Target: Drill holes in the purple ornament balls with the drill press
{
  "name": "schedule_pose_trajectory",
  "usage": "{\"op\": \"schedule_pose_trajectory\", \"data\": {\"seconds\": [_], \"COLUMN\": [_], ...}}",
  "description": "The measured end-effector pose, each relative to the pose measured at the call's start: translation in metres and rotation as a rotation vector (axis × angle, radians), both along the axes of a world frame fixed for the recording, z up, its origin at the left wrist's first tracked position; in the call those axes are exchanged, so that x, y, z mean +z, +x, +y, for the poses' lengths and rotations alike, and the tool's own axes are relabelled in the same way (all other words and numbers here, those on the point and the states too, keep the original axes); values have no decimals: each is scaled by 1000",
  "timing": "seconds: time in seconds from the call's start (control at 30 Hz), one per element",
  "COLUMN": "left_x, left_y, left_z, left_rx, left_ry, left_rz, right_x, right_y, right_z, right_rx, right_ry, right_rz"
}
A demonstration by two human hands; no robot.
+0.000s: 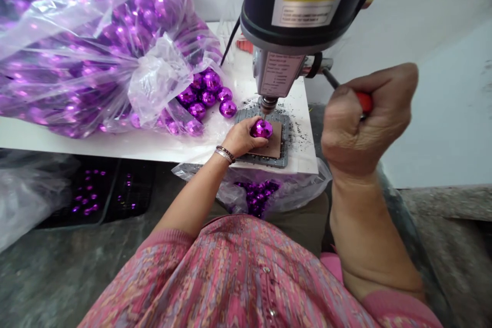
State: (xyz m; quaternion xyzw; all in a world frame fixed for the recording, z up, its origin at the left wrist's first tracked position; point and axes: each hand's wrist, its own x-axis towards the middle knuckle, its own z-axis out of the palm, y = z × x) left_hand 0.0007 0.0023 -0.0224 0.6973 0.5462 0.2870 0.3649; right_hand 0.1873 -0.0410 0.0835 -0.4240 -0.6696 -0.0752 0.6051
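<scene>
Between the thumb and fingers of my left hand (243, 138) is a shiny purple faceted ball (262, 128). It rests over a brown square board (273, 146) on the grey base (285, 136) of a bench drill press (274, 69). Right above the ball points the drill bit in the chuck (268, 104); whether the tip touches it I cannot tell. My right hand (365, 118) is wrapped round the red-knobbed feed lever (332, 80) at the drill's right side.
A large clear plastic bag (96, 56) of purple balls covers the table's left, with several loose balls (210, 82) at its mouth. Dark shavings surround the base. An open bag (307, 184) with purple balls hangs at the table's front edge. Black crates (92, 200) stand lower left.
</scene>
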Motion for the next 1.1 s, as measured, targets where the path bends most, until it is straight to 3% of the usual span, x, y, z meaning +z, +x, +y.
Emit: {"op": "schedule_pose_trajectory", "data": {"seconds": [0.2, 0.53, 0.9, 1.0, 1.1], "left_x": [1, 0, -1, -1, 1], "left_y": [1, 1, 0, 1, 2], "left_z": [-2, -6, -4, -4, -5], "left_rx": [-2, 10, -7, 9, 35], "left_ry": [6, 27, 42, 30, 11], "left_rz": [67, 97, 67, 63, 90], "right_x": [-22, -48, -112, -104, -72], "right_y": [0, -2, 3, 7, 10], "right_z": [8, 17, 42, 38, 28], "right_rx": [-43, 26, 100, 88, 51], "right_ry": [151, 214, 340, 311, 245], "right_rz": [-18, 43, 20, -13, -8]}}
